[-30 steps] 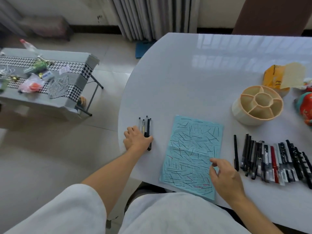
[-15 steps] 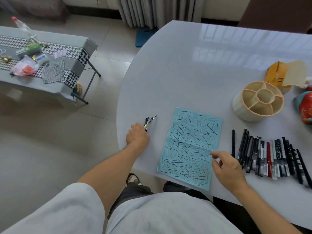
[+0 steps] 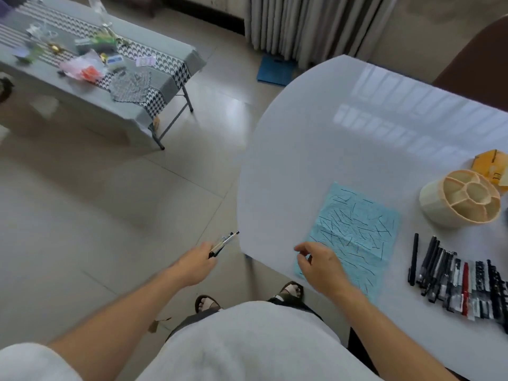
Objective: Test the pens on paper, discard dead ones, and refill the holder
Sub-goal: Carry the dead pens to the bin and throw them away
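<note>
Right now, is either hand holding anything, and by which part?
The left hand grips a small bunch of pens by one end, their other ends pointing toward the table edge. The right hand holds nothing, its fingers loosely curled over the blue paper.

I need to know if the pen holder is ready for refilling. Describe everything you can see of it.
The pen holder is a round, cream, plastic-looking tub, split into a centre well ringed by wedge compartments, all apparently empty. It stands upright on the white table, beyond the row of pens and right of the scribbled blue paper. Neither hand touches it.
</note>
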A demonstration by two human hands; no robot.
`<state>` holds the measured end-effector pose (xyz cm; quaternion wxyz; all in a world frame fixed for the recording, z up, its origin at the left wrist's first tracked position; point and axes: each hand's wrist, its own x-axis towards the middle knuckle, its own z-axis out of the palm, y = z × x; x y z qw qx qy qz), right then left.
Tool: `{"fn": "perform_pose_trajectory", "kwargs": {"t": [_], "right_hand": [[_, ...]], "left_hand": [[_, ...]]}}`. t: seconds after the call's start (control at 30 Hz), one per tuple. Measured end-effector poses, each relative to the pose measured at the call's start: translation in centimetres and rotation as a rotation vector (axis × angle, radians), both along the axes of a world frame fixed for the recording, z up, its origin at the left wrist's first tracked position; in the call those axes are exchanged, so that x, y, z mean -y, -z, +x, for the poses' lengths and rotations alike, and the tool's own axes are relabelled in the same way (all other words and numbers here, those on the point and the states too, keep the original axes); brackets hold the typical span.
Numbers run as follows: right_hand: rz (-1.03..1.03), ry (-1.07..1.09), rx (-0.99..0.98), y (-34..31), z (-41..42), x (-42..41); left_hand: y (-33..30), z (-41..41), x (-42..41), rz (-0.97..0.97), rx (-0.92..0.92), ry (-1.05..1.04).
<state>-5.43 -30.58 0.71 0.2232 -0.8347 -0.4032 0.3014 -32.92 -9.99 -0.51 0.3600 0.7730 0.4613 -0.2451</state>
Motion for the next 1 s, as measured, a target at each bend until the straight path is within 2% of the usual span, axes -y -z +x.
{"fn": "perform_pose_trajectory", "kwargs": {"t": [0.1,0.33,0.47,0.6,0.83,1.0], "right_hand": [[-0.051,-0.086,-0.007,-0.2,-4.1,-3.5],[-0.184,-0.312,0.019,-0.8,-12.0,-12.2],[-0.259,-0.402,0.034,0.0,-15.2,-17.8],[-0.352,-0.457,0.055,1.3,-17.3,-23.1],[-0.438,-0.488,-0.021,3.8,-18.5,-31.7],[-0.517,-0.43,-0.119,5.7,-19.6,-40.6]], "left_hand": [[0.2,-8.2,-0.7,-0.096,-0.018,-0.086],[0.7,-24.5,-1.0,-0.283,0.021,-0.576],[0.8,-31.2,-0.4,-0.312,0.062,-0.884],[1.0,-36.5,0.8,-0.302,0.076,-1.099],[2.2,-41.7,-0.3,-0.289,-0.019,-1.301],[2.4,-42.5,-6.5,-0.261,-0.065,-1.325]]}}
